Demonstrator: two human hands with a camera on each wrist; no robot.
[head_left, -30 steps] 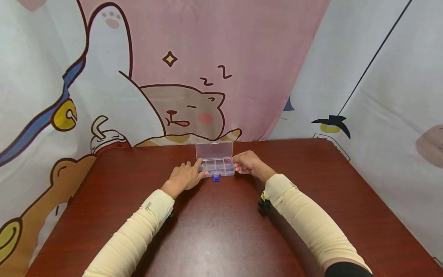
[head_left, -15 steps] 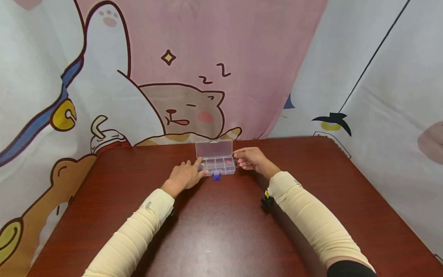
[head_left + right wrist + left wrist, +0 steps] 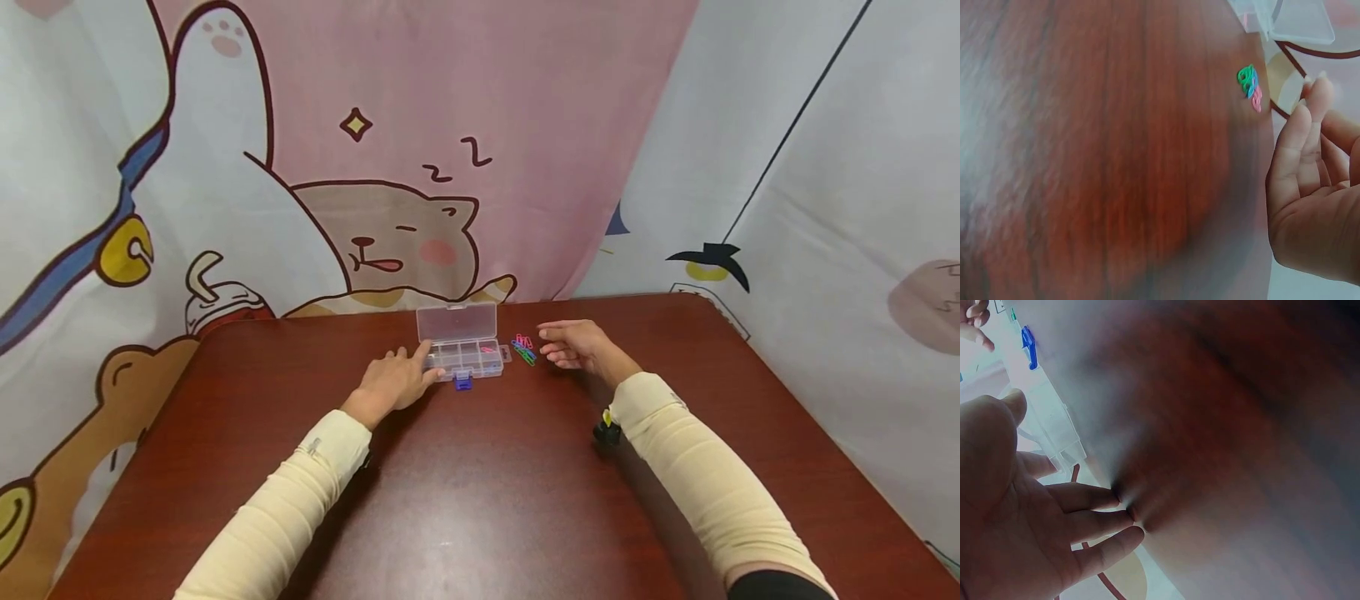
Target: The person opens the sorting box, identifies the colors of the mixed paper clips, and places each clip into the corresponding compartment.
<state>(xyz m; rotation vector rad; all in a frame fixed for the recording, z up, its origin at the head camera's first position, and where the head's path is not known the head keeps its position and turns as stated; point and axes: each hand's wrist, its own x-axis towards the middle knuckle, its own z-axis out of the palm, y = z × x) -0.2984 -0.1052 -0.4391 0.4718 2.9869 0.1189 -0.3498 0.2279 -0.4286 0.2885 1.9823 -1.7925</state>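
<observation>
A clear compartment box with its lid raised stands toward the back of the table. Its blue latch faces me. Pink paper clips lie in a right-hand compartment. My left hand rests at the box's left end, thumb along the front and index finger at the side; in the left wrist view its fingers are straight. Just right of the box, a small pile of pink, blue and green paper clips lies on the table. Beside it, my right hand hovers with nothing visible between its loosely bent fingers.
The dark red-brown wooden table carries the box and clips. Behind it hangs a cloth printed with cartoon animals, close to the table's back edge. A clear hanging tab sticks out from the box's right end.
My right hand has moved right, away from the box's right end, and the pile of paper clips now shows beside it. My left hand keeps its place on the box.
</observation>
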